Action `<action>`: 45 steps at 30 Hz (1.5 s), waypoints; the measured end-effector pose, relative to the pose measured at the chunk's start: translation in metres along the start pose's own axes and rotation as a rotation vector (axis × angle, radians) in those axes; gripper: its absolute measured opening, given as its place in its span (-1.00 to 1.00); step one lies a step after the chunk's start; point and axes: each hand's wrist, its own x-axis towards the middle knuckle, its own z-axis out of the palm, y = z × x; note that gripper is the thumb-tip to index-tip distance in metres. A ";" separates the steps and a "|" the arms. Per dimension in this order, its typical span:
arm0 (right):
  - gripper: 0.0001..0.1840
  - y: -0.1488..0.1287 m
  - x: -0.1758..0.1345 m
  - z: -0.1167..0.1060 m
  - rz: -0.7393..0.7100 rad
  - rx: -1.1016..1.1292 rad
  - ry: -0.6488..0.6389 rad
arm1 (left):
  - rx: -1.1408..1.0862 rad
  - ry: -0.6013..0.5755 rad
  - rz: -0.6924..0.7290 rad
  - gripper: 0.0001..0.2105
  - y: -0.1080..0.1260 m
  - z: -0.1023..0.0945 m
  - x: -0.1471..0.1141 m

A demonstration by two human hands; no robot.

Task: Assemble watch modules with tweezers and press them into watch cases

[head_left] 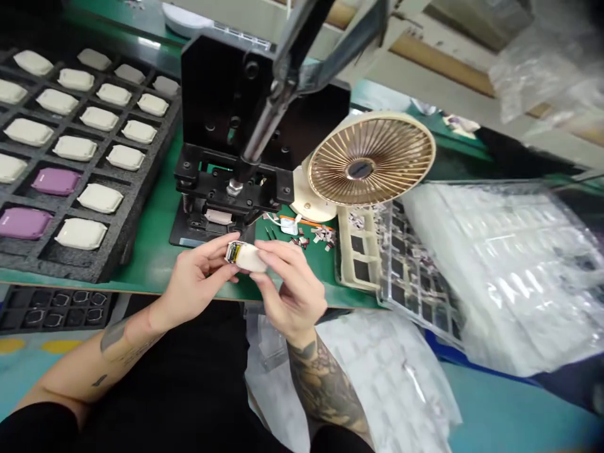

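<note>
Here, green bench point(158, 242) under white casing point(250, 258); black press point(214, 176), gold fan point(361, 168).

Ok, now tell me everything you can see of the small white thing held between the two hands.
The white casing is small, smooth and rounded, and looks like plastic. At the end nearer the left hand, a pale-rimmed opening shows yellow and dark parts inside; their details are too small to tell. It lies roughly sideways, dipping slightly toward the right hand, in front of the black press. Both hands pinch it at its ends.
</note>
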 end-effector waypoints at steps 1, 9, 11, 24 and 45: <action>-0.48 0.002 0.003 0.004 -0.006 -0.006 -0.025 | 0.003 -0.002 -0.005 -0.47 0.000 -0.001 0.000; -0.42 0.006 -0.006 0.010 0.034 -0.040 -0.087 | -0.036 -0.010 0.076 -0.67 0.004 -0.001 0.002; -0.39 0.003 -0.009 0.010 0.148 0.015 -0.048 | -0.016 -0.006 0.100 -0.72 0.005 0.000 0.003; -0.86 -0.010 -0.004 0.019 0.263 0.071 0.039 | 0.321 0.039 0.247 -0.84 0.003 -0.005 -0.004; -0.74 -0.023 0.119 -0.010 -0.286 -0.178 0.462 | -0.246 0.160 -0.048 -0.53 0.020 -0.016 0.012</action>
